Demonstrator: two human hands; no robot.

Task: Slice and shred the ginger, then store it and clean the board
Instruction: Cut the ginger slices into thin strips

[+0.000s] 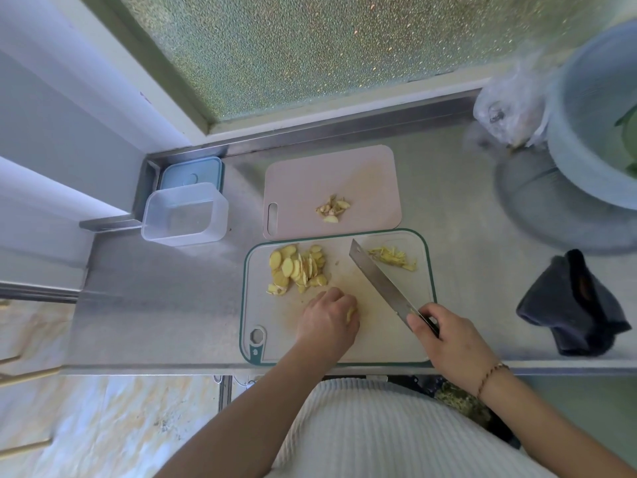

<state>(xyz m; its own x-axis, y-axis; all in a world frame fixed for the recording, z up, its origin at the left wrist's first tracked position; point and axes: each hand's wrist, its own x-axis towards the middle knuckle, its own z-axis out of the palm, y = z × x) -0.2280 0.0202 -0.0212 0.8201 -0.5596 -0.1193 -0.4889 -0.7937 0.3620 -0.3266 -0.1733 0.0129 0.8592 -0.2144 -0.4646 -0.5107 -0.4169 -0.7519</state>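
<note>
At the centre of the frame the left hand (327, 322) curls its fingers over a small yellow stack of ginger slices (351, 313), pressing it onto the white, teal-rimmed plastic cutting board (379, 339); only a sliver of the stack shows under the knuckles. The right hand (448, 339) grips the dark handle of the broad steel cleaver (382, 281), whose blade runs up and to the left, its tip just beside the pale heap of finished ginger shreds (393, 257) at the board's upper right. The loose pile of round ginger slices (298, 269) waiting to be cut lies at the board's upper left.

The step in hand looks like shredding this stack. To do it well, keep the fingertips tucked back so the knuckles guide the blade's flat, lay the slices overlapped and flat so they do not slide, and cut thin, even strokes, inching the holding hand back after each.

The clear, empty plastic storage box (184, 215) stands at left on the steel worktop (155, 305), well apart from the board, and trimmings (332, 208) lie on the pink cutting board (310, 174) above.
</note>
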